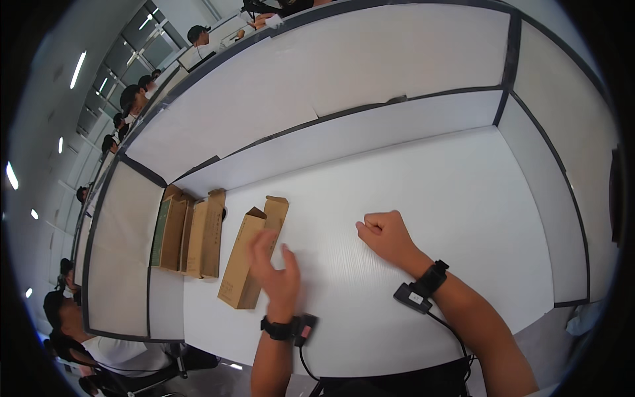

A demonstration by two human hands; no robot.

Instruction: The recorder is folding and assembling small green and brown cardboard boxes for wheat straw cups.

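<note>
A long brown cardboard box (pixel 239 268) lies on the white table, left of centre, with a flap raised at its far end. My left hand (pixel 274 272) is over its right side, slightly blurred, with thumb and fingers apart; whether the fingertips touch the cardboard I cannot tell. To the right, my right hand (pixel 389 235) is curled into a fist above the tabletop, and nothing shows in it. Each wrist wears a black strap with a small wired module.
Several more cardboard boxes (pixel 204 237) stand against the left partition (pixel 122 255), one with a green side (pixel 159 238). Pale, dark-edged panels (pixel 344 56) enclose the white tabletop (pixel 430 178). A seated person (pixel 119 347) is beyond the left panel, with others farther back.
</note>
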